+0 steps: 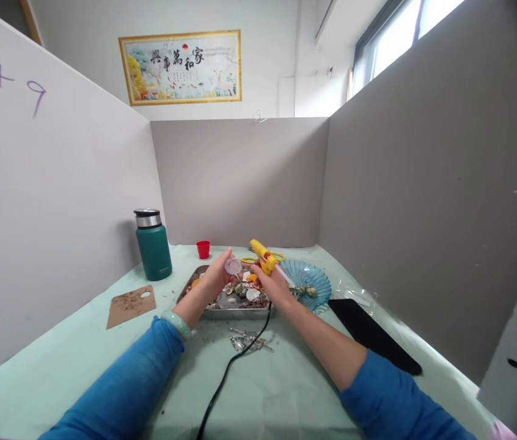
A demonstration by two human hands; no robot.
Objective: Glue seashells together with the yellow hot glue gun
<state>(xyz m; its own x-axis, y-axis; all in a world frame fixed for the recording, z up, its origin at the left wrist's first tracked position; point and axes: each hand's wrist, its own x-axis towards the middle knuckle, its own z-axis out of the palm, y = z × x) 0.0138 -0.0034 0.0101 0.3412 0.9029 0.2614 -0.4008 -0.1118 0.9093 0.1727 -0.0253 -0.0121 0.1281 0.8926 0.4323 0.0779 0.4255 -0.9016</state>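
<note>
My left hand (pixel 216 273) is closed around a pale pinkish round piece (pixel 233 266), which looks like a shell or a small clear disc. In my right hand (pixel 274 287) is a yellow hot glue gun (pixel 261 250), gripped by its handle; a whitish glue stick (pixel 287 276) sticks out of its back. Both hands are above a metal tray (pixel 235 314) of shells and small dried pieces. The gun's black cord (pixel 228 366) runs toward me across the table, past a small pile of silvery metal pieces (pixel 249 341).
A blue scalloped glass plate (pixel 318 278) with greenish bits stands right of the tray, near a black flat strip (pixel 373 333) and clear plastic wrapping (pixel 354 296). Leftward are a green bottle (pixel 153 250), a red cup (pixel 203 249) and a brown card (pixel 130 305). Partition walls (pixel 240 183) enclose the table.
</note>
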